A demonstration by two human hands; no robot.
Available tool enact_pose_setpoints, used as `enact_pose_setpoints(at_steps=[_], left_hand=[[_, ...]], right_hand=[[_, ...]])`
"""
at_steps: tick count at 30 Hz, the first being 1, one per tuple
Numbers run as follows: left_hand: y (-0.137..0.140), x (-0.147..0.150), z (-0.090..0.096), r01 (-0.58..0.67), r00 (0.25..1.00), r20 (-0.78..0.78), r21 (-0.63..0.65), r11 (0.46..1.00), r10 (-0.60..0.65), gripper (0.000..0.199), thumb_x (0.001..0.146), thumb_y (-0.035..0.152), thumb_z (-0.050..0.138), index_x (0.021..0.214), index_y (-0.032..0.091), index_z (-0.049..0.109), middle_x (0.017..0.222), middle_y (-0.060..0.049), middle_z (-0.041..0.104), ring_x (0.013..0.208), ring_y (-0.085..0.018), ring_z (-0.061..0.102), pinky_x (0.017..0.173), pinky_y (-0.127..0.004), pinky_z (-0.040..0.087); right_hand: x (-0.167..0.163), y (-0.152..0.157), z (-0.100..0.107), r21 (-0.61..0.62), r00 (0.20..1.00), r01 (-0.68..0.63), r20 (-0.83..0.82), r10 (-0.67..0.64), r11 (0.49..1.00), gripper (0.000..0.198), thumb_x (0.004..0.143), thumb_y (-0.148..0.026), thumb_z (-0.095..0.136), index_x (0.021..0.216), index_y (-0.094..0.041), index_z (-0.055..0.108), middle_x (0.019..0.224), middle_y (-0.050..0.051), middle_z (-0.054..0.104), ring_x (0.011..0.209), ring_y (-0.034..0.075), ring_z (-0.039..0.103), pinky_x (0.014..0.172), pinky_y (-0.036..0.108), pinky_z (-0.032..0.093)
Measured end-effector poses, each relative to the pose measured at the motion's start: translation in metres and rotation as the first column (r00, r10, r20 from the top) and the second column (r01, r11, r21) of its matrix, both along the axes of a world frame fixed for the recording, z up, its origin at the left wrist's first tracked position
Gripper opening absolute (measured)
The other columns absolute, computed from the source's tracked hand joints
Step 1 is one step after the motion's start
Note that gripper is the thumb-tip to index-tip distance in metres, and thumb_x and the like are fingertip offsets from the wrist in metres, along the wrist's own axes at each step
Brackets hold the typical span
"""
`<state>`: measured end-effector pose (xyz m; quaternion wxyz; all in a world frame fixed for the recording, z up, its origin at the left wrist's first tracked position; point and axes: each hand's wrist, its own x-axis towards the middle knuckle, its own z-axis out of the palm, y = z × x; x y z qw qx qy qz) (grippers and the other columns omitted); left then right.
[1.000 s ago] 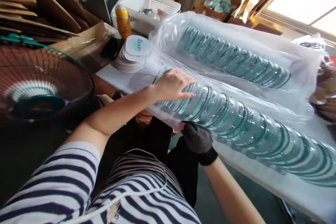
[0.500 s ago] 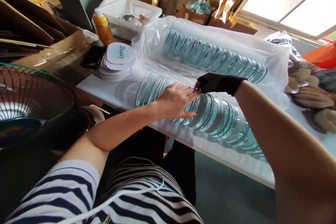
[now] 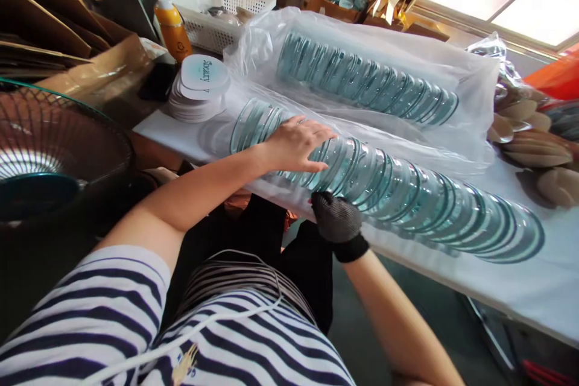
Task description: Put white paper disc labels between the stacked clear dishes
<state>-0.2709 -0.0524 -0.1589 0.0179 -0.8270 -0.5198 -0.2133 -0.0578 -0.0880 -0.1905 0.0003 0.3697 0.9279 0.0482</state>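
A long row of clear, bluish round plastic pieces, like lids or shallow containers [image 3: 398,184], stands on edge on the white table. Across the top of its left part lies my left hand [image 3: 301,143], bare, with the fingers stretched out and the thumb apart. My right hand [image 3: 335,217] wears a black mesh glove and is at the near side of the row, just below my left hand. Its fingers are curled in, and whatever they may hold is hidden. Behind, a second row of the same clear pieces [image 3: 366,81] lies on a thin plastic bag [image 3: 470,132].
A stack of white printed cards [image 3: 199,87] sits at the table's left end, near an orange bottle [image 3: 173,30] and a white basket [image 3: 203,30]. Brown rounded pieces [image 3: 534,148] lie at the right. A fan [image 3: 58,151] stands at the left.
My right hand has moved from the far side of the row, over it, to the near side. My left hand stays on the row. The view has shifted slightly.
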Motion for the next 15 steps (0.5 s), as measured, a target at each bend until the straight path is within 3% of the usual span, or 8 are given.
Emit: enact_pose_setpoints(at_steps=[2, 4, 7, 9, 12, 15], left_hand=[[-0.003, -0.005, 0.002, 0.003, 1.0, -0.008, -0.014, 1.0, -0.003, 0.065, 0.084, 0.051, 0.062, 0.141, 0.022, 0.048, 0.149, -0.008, 0.051, 0.137, -0.027, 0.046, 0.12, -0.048, 0.021], [-0.007, -0.011, 0.008, 0.003, 1.0, -0.022, -0.049, 0.999, -0.004, 0.065, 0.084, 0.05, 0.063, 0.141, 0.022, 0.048, 0.148, -0.008, 0.051, 0.139, -0.027, 0.044, 0.121, -0.049, 0.02], [-0.011, -0.01, 0.016, -0.015, 0.998, -0.055, -0.042, 0.999, 0.012, 0.066, 0.085, 0.051, 0.063, 0.141, 0.02, 0.048, 0.151, -0.011, 0.048, 0.144, -0.03, 0.036, 0.122, -0.053, 0.017], [-0.012, 0.0, 0.018, 0.001, 0.997, -0.072, 0.009, 1.0, -0.001, 0.07, 0.086, 0.054, 0.06, 0.145, 0.019, 0.044, 0.154, -0.013, 0.043, 0.147, -0.031, 0.032, 0.122, -0.054, 0.017], [-0.008, 0.02, 0.012, 0.058, 0.994, -0.092, 0.071, 0.996, -0.051, 0.072, 0.088, 0.055, 0.058, 0.147, 0.018, 0.042, 0.153, -0.013, 0.045, 0.143, -0.03, 0.039, 0.121, -0.052, 0.023], [-0.003, 0.03, 0.002, 0.081, 0.992, -0.105, 0.11, 0.991, -0.069, 0.07, 0.087, 0.057, 0.056, 0.145, 0.018, 0.046, 0.149, -0.012, 0.05, 0.137, -0.029, 0.047, 0.118, -0.051, 0.028]], right_hand=[[0.006, -0.015, -0.019, -0.013, 0.999, -0.036, -0.03, 0.036, 0.999, 0.034, 0.091, -0.017, 0.045, 0.108, -0.022, 0.074, 0.106, 0.008, 0.075, 0.085, 0.022, 0.07, 0.067, 0.031, 0.045], [0.017, -0.01, -0.011, -0.013, 0.988, -0.064, -0.144, 0.061, 0.998, 0.033, 0.093, -0.02, 0.045, 0.107, -0.024, 0.074, 0.104, 0.007, 0.076, 0.086, 0.022, 0.071, 0.072, 0.03, 0.049], [0.038, 0.03, 0.036, 0.085, 0.925, 0.097, -0.375, -0.058, 0.992, 0.032, 0.097, -0.03, 0.045, 0.11, -0.022, 0.073, 0.104, 0.008, 0.075, 0.091, 0.022, 0.071, 0.079, 0.031, 0.051], [0.043, 0.072, 0.067, 0.092, 0.897, 0.225, -0.408, -0.17, 0.97, 0.035, 0.096, -0.035, 0.048, 0.121, -0.021, 0.069, 0.112, 0.01, 0.073, 0.099, 0.025, 0.07, 0.084, 0.034, 0.051], [0.028, 0.14, 0.091, -0.13, 0.967, 0.131, -0.201, -0.155, 0.983, 0.036, 0.09, -0.028, 0.056, 0.122, -0.02, 0.069, 0.111, 0.008, 0.074, 0.099, 0.023, 0.069, 0.087, 0.032, 0.051], [0.0, 0.186, 0.092, -0.36, 0.999, 0.038, -0.023, -0.049, 0.932, 0.038, 0.078, -0.015, 0.061, 0.115, -0.015, 0.072, 0.1, 0.005, 0.076, 0.089, 0.017, 0.069, 0.08, 0.025, 0.051]])
